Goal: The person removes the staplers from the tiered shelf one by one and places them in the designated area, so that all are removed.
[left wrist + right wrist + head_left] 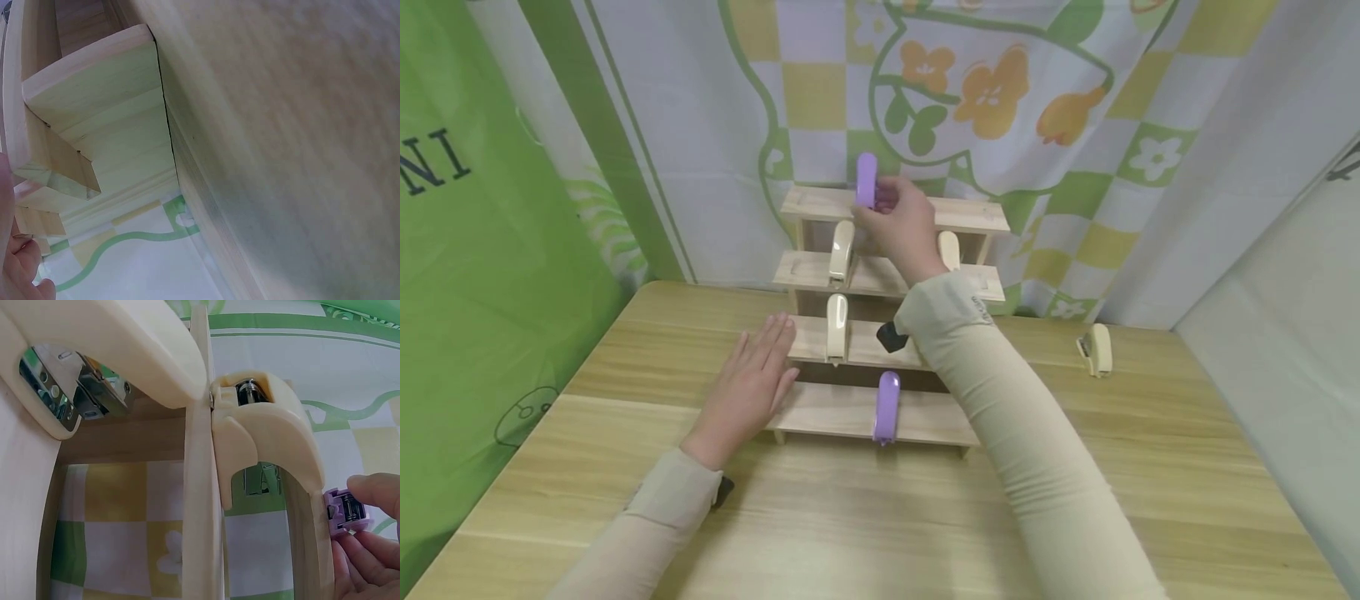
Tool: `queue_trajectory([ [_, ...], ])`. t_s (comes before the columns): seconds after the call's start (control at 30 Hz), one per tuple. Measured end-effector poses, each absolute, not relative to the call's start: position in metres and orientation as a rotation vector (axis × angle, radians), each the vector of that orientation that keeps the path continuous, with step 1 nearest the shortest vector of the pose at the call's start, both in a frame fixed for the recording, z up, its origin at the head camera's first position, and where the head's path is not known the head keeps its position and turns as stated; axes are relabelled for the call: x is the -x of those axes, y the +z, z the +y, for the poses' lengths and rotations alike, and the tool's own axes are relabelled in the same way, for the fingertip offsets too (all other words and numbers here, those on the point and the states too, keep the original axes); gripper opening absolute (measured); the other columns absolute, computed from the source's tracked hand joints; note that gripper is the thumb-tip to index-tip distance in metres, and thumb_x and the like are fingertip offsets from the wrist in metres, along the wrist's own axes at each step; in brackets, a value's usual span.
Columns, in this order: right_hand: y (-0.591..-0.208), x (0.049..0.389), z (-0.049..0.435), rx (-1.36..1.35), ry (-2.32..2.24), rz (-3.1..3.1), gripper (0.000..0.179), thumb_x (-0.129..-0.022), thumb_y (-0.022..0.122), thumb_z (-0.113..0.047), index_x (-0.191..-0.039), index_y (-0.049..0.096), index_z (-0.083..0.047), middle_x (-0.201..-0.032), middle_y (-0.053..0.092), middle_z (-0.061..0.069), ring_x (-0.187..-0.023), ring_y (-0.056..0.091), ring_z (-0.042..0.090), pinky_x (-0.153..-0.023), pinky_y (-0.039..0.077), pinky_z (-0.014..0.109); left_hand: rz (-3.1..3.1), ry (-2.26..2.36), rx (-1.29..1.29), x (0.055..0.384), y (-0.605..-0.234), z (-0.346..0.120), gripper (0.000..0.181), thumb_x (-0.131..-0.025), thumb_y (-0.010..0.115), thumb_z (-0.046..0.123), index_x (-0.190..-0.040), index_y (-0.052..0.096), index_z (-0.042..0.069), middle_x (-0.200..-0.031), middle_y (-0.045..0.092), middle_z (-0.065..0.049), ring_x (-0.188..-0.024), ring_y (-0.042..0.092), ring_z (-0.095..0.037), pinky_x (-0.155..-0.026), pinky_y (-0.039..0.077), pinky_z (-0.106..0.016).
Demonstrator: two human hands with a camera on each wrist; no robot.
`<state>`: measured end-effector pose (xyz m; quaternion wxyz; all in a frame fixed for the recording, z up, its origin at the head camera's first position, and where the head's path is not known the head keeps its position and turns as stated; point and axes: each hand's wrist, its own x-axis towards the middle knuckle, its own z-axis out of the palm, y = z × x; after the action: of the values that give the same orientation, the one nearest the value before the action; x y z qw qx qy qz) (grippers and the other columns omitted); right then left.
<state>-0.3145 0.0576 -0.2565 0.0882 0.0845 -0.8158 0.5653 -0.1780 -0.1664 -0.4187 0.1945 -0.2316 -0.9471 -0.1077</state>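
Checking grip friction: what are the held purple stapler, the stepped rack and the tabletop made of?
Held purple stapler: probably smooth plastic, its curved shell softly shiny.
Stepped rack: likely wood, matte, pale with faint grain.
Tabletop: banded wood grain, soft sheen; solid wood or laminate, can't tell.

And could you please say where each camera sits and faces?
Head: worn there, facing forward and down at a tiered pale wooden rack; left hand and right hand show.
Left wrist: worn there, facing the rack's side; fingers show.
Right wrist: worn there, facing cream plastic staplers; fingers show.
Head and right wrist share the held purple plastic stapler.
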Motion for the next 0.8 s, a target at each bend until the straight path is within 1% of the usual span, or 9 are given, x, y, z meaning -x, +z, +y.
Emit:
queue_trajectory([
  [0.6, -0.254, 0.308, 0.063, -0.233, 1.795, -2.385, 0.055, -0.087, 0.08, -0.008, -0.137, 0.058, -0.003, -0.126, 0.067, 0.01, -0.114, 0.064, 0.017, -0.097, 0.052, 0.019, -2.656, -0.289, 0.648, 0.179, -0.421, -0.167, 0.065, -0.107, 0.047, 0.03, -0.158, 0.024, -0.004, -0.165, 0.022, -0.02, -0.153, 0.021, -0.035, -0.124, 0.019, -0.059],
  [0.8, -0.251, 0.305, 0.067, -0.195, 1.85, -2.354, 0.058, -0.086, 0.08, -0.006, -0.139, 0.058, -0.005, -0.126, 0.067, 0.007, -0.113, 0.064, 0.016, -0.096, 0.054, 0.021, -2.665, -0.282, 0.645, 0.18, -0.421, -0.167, 0.065, -0.107, 0.047, 0.03, -0.157, 0.024, -0.004, -0.165, 0.022, -0.02, -0.153, 0.021, -0.035, -0.123, 0.02, -0.059],
])
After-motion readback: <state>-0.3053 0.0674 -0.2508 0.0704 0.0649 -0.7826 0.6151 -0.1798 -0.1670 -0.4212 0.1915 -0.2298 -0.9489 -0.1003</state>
